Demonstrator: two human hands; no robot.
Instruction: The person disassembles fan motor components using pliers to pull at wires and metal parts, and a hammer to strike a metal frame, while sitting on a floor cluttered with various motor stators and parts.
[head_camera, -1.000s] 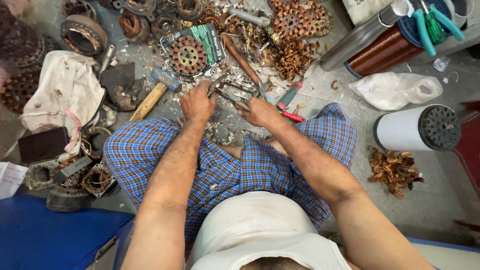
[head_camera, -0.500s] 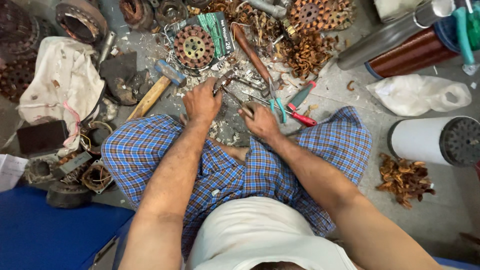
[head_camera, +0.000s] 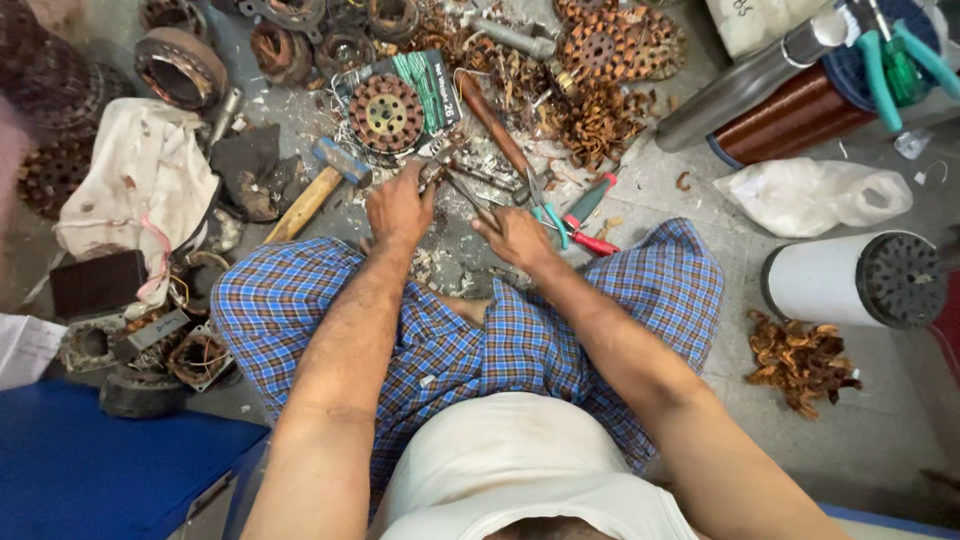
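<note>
The left hand (head_camera: 398, 208) is closed around a small metal part (head_camera: 436, 172), its grip tight on it, low over the floor (head_camera: 660, 200) in front of the person's crossed legs. The right hand (head_camera: 517, 238) holds a thin tool (head_camera: 468, 192), perhaps pliers, with its tip at that part; clutter makes the tool hard to read. A hammer (head_camera: 318, 186) lies just left of the left hand. A round stator (head_camera: 385, 112) sits beyond it. Pliers with teal and red handles (head_camera: 577, 218) lie beside the right hand.
</note>
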